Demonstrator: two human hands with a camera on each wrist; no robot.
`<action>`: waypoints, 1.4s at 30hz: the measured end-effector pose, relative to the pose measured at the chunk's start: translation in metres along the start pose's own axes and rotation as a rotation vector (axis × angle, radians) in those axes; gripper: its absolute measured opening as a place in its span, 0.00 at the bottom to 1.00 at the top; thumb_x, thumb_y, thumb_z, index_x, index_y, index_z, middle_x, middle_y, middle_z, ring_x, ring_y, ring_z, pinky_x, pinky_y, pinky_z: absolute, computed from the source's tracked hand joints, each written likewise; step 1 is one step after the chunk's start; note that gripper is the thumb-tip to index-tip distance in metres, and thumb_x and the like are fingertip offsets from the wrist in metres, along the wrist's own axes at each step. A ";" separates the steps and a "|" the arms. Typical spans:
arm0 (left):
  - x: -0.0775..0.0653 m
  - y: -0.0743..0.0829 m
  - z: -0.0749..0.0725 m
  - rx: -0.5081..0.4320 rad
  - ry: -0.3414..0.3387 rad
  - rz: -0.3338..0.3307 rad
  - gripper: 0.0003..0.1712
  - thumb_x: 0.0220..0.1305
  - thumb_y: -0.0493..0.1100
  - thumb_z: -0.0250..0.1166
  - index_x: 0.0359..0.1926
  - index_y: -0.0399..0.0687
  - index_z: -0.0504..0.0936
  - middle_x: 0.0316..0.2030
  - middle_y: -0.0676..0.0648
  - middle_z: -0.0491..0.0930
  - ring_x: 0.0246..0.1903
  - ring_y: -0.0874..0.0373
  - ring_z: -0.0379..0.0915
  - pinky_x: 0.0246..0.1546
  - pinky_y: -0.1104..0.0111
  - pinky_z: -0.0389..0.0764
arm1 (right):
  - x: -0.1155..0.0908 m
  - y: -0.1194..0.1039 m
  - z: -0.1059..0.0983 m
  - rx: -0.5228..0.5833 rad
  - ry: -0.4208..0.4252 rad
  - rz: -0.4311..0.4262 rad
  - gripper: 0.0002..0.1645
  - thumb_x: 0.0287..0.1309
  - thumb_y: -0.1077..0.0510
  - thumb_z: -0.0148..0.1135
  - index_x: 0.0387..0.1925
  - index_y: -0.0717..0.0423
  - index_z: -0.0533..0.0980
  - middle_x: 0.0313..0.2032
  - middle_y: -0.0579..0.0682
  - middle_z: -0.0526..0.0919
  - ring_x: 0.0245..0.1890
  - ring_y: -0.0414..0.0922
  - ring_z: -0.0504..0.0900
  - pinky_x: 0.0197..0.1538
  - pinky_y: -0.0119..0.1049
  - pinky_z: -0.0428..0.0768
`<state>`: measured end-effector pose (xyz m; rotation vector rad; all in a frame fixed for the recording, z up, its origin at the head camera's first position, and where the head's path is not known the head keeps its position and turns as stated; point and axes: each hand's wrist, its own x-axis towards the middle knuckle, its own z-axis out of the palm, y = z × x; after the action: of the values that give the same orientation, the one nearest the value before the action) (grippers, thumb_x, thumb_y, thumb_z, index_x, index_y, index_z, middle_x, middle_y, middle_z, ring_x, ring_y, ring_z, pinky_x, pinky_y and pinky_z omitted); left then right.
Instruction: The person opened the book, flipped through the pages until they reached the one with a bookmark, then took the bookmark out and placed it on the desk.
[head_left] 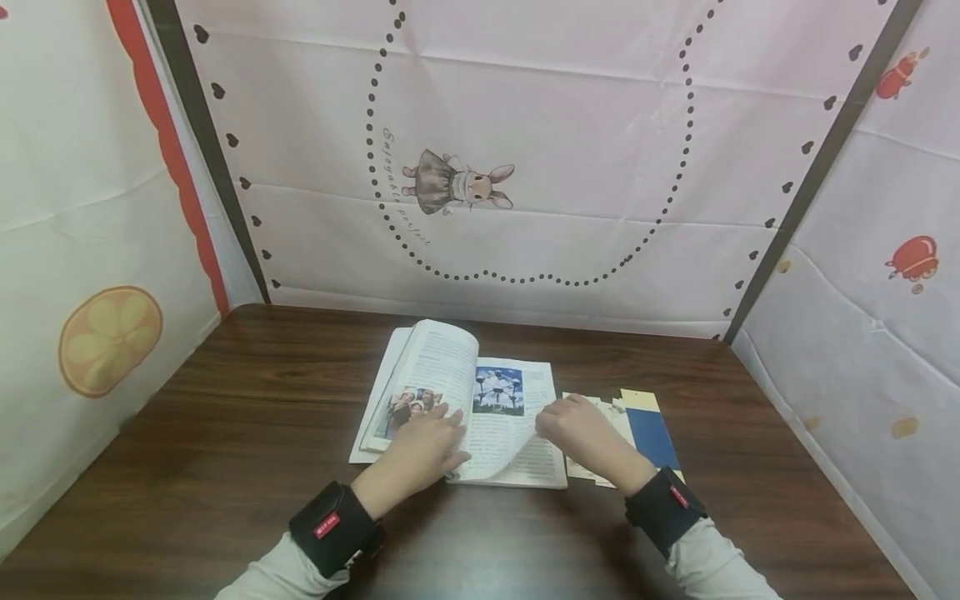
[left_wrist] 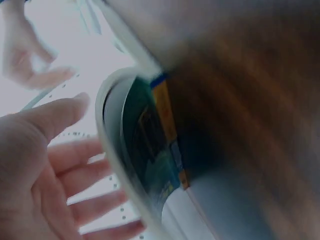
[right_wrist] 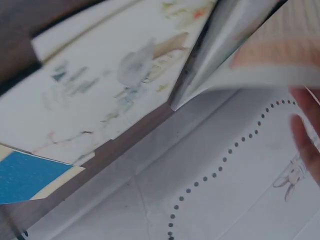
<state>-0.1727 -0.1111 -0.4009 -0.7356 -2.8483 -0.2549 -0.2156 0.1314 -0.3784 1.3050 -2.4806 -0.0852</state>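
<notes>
An open book [head_left: 543,462] lies on the table, with a thick curled stack of pages on its left side. My left hand [head_left: 423,446] rests on those left pages, over a photo of people, fingers fairly straight. In the left wrist view the left hand [left_wrist: 65,165] lies spread against the book's curved pages. My right hand [head_left: 581,429] pinches the outer edge of a right-hand page [head_left: 495,454], which bends up from the book. In the right wrist view the lifted page [right_wrist: 260,75] is blurred, and the pinching fingertips are not clear.
Right of the book, partly under my right forearm, lie pale illustrated papers [head_left: 618,421] and a blue-and-yellow card [head_left: 652,433]. The dark wooden table [head_left: 262,400] meets printed cloth walls [head_left: 585,167] at the back and sides.
</notes>
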 end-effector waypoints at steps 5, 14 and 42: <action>0.003 0.007 0.003 0.043 0.026 -0.074 0.37 0.46 0.68 0.61 0.40 0.38 0.82 0.49 0.38 0.79 0.52 0.42 0.68 0.50 0.42 0.72 | 0.006 -0.004 -0.010 0.014 0.249 -0.086 0.13 0.38 0.64 0.69 0.31 0.53 0.80 0.29 0.45 0.86 0.34 0.40 0.79 0.40 0.36 0.80; 0.010 0.022 0.006 0.184 0.080 -0.086 0.34 0.42 0.69 0.62 0.22 0.40 0.83 0.34 0.39 0.83 0.43 0.41 0.73 0.43 0.42 0.76 | 0.020 -0.015 -0.019 -0.025 0.434 -0.151 0.14 0.35 0.64 0.71 0.30 0.54 0.80 0.32 0.48 0.86 0.39 0.43 0.79 0.40 0.36 0.81; 0.009 0.001 -0.001 -0.144 0.328 -0.250 0.59 0.44 0.22 0.58 0.69 0.63 0.39 0.64 0.27 0.53 0.42 0.40 0.72 0.22 0.60 0.80 | -0.002 -0.007 0.025 0.343 -0.319 0.267 0.36 0.38 0.51 0.70 0.49 0.66 0.73 0.45 0.60 0.82 0.41 0.50 0.79 0.47 0.47 0.79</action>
<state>-0.1796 -0.1065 -0.3981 -0.3207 -2.6188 -0.5662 -0.2173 0.1266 -0.4043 1.1385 -3.0254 0.2239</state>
